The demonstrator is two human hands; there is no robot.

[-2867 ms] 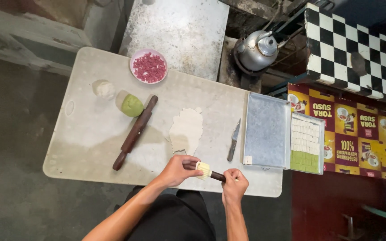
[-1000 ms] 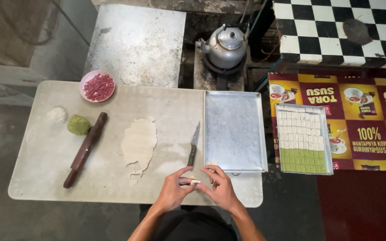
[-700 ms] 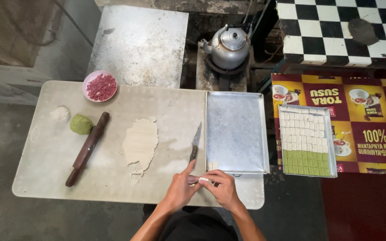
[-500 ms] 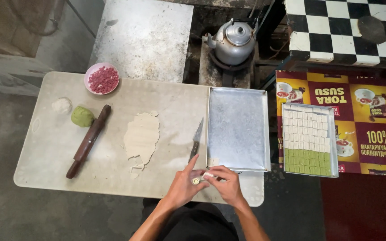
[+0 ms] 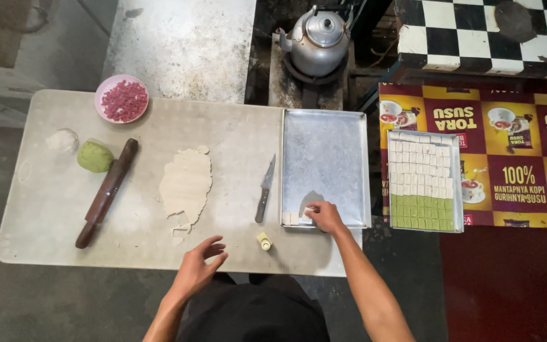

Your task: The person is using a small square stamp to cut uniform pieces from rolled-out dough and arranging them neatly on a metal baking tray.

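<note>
Our right hand reaches into the near left corner of the tray, fingertips pinching or just setting down a small white piece; the view is too coarse for us to tell whether it is let go. Two more pieces lie just beside it against the tray wall. Our left hand hovers open and empty over the table, near the dough sheet. A small yellowish roll sits by the table's near edge, so a careless sweep could knock it off. The knife lies close to the tray, and a forearm drawn back low might catch it
</note>
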